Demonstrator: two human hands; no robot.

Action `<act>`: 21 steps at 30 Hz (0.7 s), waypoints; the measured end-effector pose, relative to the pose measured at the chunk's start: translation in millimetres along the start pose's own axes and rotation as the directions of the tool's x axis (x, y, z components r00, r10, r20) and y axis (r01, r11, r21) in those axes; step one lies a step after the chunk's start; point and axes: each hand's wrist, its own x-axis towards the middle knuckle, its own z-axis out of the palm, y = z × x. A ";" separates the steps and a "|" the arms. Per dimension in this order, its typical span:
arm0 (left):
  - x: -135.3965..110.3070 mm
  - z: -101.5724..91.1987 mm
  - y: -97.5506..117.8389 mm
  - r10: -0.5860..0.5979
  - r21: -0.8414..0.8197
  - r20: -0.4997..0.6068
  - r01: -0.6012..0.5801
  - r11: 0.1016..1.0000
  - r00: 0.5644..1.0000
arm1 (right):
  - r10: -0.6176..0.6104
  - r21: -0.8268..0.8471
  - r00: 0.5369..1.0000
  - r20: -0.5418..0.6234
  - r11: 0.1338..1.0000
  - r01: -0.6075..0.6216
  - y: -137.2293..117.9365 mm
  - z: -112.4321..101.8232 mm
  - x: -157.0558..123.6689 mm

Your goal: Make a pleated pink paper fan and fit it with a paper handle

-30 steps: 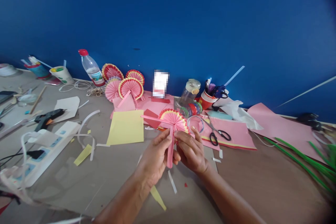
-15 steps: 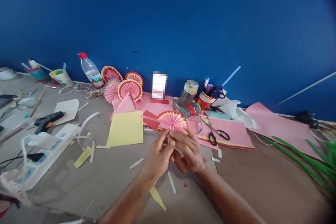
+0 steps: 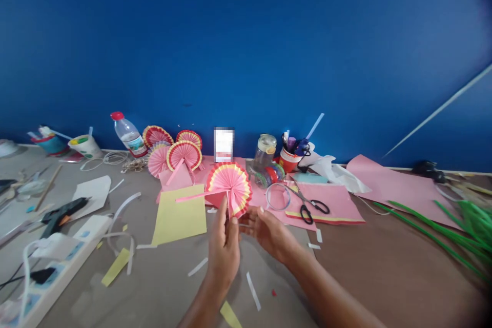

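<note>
A pleated pink paper fan (image 3: 229, 184) with a yellow and red border is held up near the middle of the view. My left hand (image 3: 225, 248) grips it at the base, between thumb and fingers. One pink handle strip of the fan sticks out to the left, over a yellow paper sheet (image 3: 180, 214). Just right of the fan, my right hand (image 3: 271, 230) is open, its fingers slightly curled and apart with nothing visible in them. Several finished-looking fans (image 3: 184, 155) lean together behind, to the left.
Scissors (image 3: 309, 204) and a tape roll (image 3: 278, 196) lie on pink paper to the right. A hot glue gun (image 3: 65, 214) and a white power strip (image 3: 73, 256) are at left. A clear jar (image 3: 264, 152), a red cup (image 3: 289, 160) and a bottle (image 3: 129, 136) stand along the blue wall.
The fan has spread wider and shows more of its red border. My right hand has let go and moved off to the right, opening. The view has tilted up slightly.
</note>
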 end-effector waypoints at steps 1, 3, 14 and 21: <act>-1.5 3.9 -2.4 0.011 0.007 0.005 -0.011 1.000 1.000 | 0.020 0.069 1.000 0.011 0.997 -0.021 2.0 3.4 1.2; -3.7 11.0 -7.8 0.017 0.020 0.057 -0.018 1.000 0.998 | 0.025 0.158 0.998 -0.058 0.987 -0.016 4.3 6.4 4.6; 17.7 -43.4 22.6 0.248 0.511 0.044 -0.235 0.827 0.968 | -0.120 -0.124 0.933 -0.339 0.989 0.082 -22.4 -60.7 22.1; 52.0 -10.7 7.8 -0.035 0.240 0.273 -0.033 0.970 0.961 | -0.236 -0.194 0.925 -0.298 0.964 0.183 -24.3 -48.5 19.3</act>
